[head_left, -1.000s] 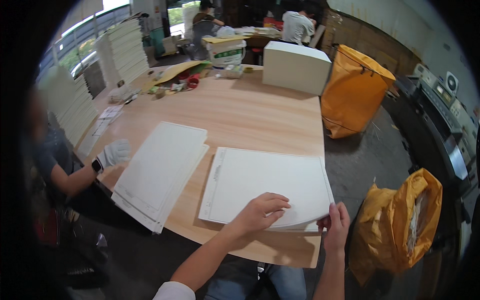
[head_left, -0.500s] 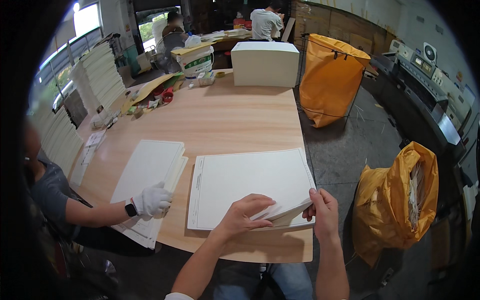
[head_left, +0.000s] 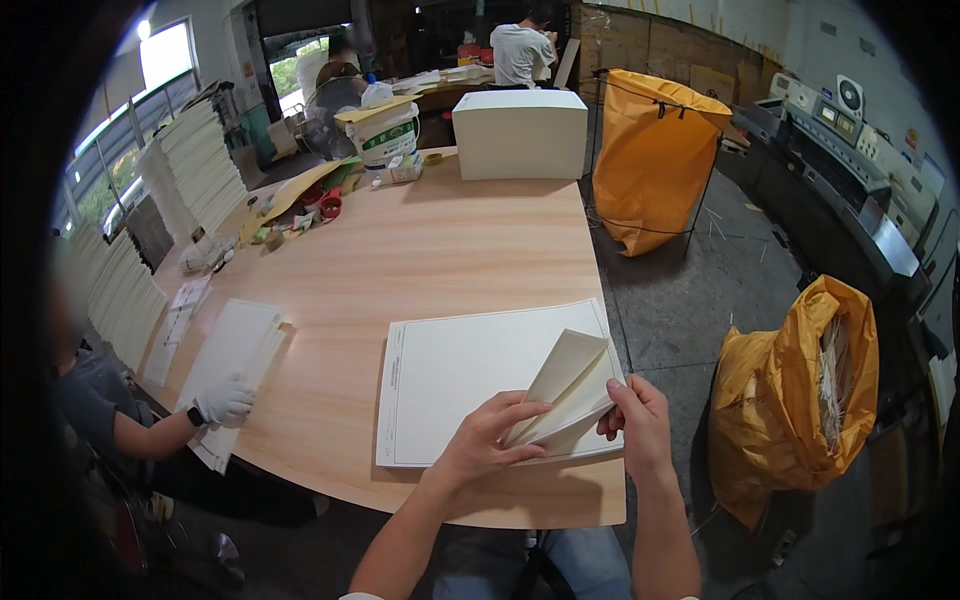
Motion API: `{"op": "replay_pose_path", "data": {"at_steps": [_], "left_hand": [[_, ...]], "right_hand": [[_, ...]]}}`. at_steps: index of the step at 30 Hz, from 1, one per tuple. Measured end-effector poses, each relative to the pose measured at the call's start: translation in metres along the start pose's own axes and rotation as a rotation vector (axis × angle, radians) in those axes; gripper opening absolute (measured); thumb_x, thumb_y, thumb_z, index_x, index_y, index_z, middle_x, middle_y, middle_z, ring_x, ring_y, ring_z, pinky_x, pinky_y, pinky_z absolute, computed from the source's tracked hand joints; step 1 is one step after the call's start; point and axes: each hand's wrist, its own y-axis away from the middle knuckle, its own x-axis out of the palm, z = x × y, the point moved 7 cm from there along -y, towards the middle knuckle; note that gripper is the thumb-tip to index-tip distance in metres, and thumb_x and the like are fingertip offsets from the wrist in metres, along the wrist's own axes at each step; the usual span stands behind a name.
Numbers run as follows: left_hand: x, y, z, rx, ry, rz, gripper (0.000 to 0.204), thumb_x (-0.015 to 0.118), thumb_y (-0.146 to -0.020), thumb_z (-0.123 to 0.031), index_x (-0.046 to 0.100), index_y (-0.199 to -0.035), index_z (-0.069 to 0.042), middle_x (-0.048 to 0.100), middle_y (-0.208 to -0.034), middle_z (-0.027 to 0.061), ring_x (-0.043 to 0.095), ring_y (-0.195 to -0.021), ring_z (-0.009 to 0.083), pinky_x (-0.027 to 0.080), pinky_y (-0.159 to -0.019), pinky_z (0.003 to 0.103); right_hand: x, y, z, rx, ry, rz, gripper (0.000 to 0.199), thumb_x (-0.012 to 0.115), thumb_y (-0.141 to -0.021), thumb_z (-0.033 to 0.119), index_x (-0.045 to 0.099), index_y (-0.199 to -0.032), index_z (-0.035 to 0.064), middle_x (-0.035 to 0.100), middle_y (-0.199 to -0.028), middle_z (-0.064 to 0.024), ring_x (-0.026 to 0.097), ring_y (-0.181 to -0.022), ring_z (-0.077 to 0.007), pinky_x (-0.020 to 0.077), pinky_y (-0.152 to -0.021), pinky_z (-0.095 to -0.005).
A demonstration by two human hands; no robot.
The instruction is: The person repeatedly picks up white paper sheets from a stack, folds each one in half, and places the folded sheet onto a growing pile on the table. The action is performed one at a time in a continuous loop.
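Note:
A stack of large white printed sheets [head_left: 460,375] with a thin border line lies on the near right part of the table. My left hand [head_left: 485,440] holds the near edge of some sheets between thumb and fingers. My right hand [head_left: 637,420] is closed on their near right corner, the thumb on top. Between my hands the top sheets bend up off the stack, and a raised flap of paper [head_left: 565,370] stands tilted, showing its pale underside. The fingertips under the paper are partly hidden.
At left a co-worker's white-gloved hand [head_left: 224,400] rests on another sheet stack [head_left: 232,335]. Farther back on the table [head_left: 450,240] stand a tall white paper stack [head_left: 520,140], a bucket [head_left: 385,140] and small clutter. Orange bags [head_left: 655,165] stand on the floor at right.
The lifted sheets between my hands have opened, and a flap now rises above the stack. The co-worker's gloved hand and paper stack have moved left and nearer the table's edge.

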Motion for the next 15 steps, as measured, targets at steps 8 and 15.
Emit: {"op": "replay_pose_path", "data": {"at_steps": [8,15], "left_hand": [[-0.003,0.002,0.003,-0.082,0.133,-0.143,0.044,0.074,-0.097,0.000,0.068,-0.140,-0.007,0.063,-0.144,0.0128,0.061,-0.130,0.0265,0.050,-0.108,0.037],[0.001,0.002,-0.001,0.098,-0.089,0.021,0.050,0.081,-0.091,-0.003,0.069,-0.140,-0.011,0.062,-0.146,0.0134,0.060,-0.132,0.0284,0.051,-0.109,0.037]], "right_hand": [[0.005,0.005,0.018,-0.418,0.746,-0.097,0.040,0.070,-0.105,0.033,0.055,-0.076,0.0105,0.060,-0.065,0.0007,0.058,-0.055,-0.0100,0.0438,-0.050,-0.0263],[0.003,-0.002,0.000,-0.023,-0.043,0.019,0.036,0.063,-0.107,0.024,0.054,-0.076,0.0095,0.055,-0.062,0.0003,0.058,-0.055,-0.0103,0.0435,-0.049,-0.0271]]}}
